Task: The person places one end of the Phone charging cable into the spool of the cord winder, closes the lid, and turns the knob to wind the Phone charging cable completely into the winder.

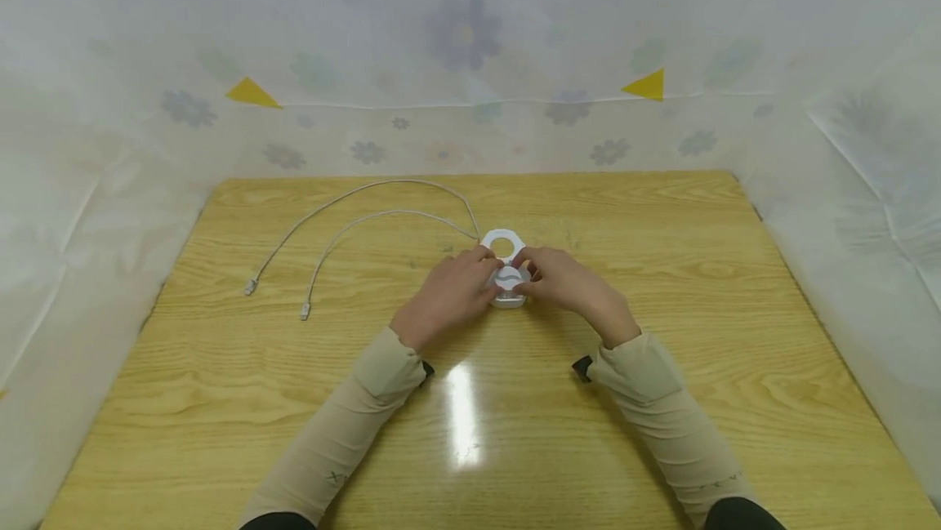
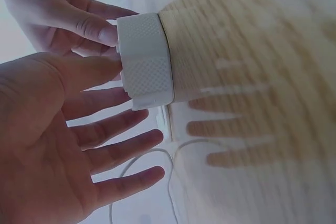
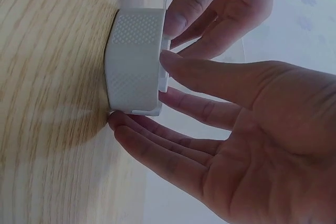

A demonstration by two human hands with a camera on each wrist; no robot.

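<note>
White case [image 3: 133, 60] between your left hand [image 1: 456, 289] and right hand [image 1: 568, 280], both pinching its insert [image 1: 507, 278], looks light, stiff; hold textured sides [image 2: 149, 78].

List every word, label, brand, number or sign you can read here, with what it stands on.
None can be read.
Left sleeve: small dark marks, too blurred to read.
Right sleeve: faint dark marks, too small to read.
White textured case: no legible lettering.

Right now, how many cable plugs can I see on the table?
2. One plug lies leftmost on the table; the second plug lies right of it, slightly nearer the camera. Others may be hidden.
</note>
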